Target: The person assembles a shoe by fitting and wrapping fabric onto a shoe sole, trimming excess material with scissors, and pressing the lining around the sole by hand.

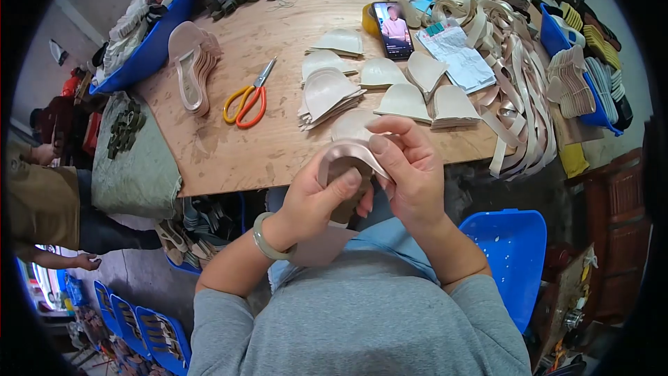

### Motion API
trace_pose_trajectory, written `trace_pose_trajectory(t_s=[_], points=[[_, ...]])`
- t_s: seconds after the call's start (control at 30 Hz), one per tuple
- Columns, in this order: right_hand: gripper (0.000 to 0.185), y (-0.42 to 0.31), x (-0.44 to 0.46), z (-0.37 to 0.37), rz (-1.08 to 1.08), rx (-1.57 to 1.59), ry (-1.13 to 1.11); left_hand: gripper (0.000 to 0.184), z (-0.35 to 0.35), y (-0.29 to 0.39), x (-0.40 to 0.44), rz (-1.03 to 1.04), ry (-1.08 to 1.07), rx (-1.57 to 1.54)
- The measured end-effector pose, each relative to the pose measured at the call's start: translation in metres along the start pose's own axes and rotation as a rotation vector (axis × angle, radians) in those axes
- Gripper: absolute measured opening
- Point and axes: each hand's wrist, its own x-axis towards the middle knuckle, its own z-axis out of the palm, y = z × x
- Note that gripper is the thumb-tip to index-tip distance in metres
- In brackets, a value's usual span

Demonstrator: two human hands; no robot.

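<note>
Over my lap, just off the table's front edge, both hands hold a beige shoe piece (346, 150) with a smooth curved rim and a darker brownish inside. My left hand (316, 198), with a pale bangle at its wrist, grips the left side, thumb laid over the inner face. On the other side, my right hand (414, 174) pinches the rim between thumb and fingers. A flat pinkish-beige part (323, 245) shows below, near my left wrist; whether it joins the held piece I cannot tell. Beyond my hands lie several stacks of cream toe-shaped pieces (330, 94).
Orange-handled scissors (245, 106) and stacked insoles (193, 69) lie on the wooden table (216, 153). A phone (392, 30), papers (456, 56) and a heap of beige straps (518, 90) are at right. A blue bin (511, 251) stands beside me; another person (52, 198) is at left.
</note>
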Motion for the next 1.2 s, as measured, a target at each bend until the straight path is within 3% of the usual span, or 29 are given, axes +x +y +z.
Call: trace_pose_trajectory(t_s=[0.1,0.27,0.77,0.97,1.1,1.2], points=[[0.018,-0.002,0.005,-0.004,-0.036,-0.377,-0.003,0.032,-0.006,0.004,0.002,0.100,0.191,0.019],[0.019,0.014,0.005,-0.005,-0.170,-0.487,-0.047,0.039,0.003,-0.002,0.012,0.269,0.357,0.077],[0.025,0.034,-0.014,-0.009,-0.759,-0.985,-0.160,0.046,0.024,-0.013,0.002,0.412,0.404,0.041],[0.016,0.036,-0.017,-0.005,-0.441,-0.688,-0.104,0.039,0.029,-0.018,0.000,0.359,0.391,-0.010],[0.015,0.034,-0.013,-0.012,-0.253,-0.707,-0.165,0.024,0.011,-0.024,0.000,0.381,0.375,0.265],[0.017,0.032,-0.012,-0.015,-0.293,-0.646,-0.159,0.022,0.011,-0.017,-0.001,0.403,0.419,0.248]])
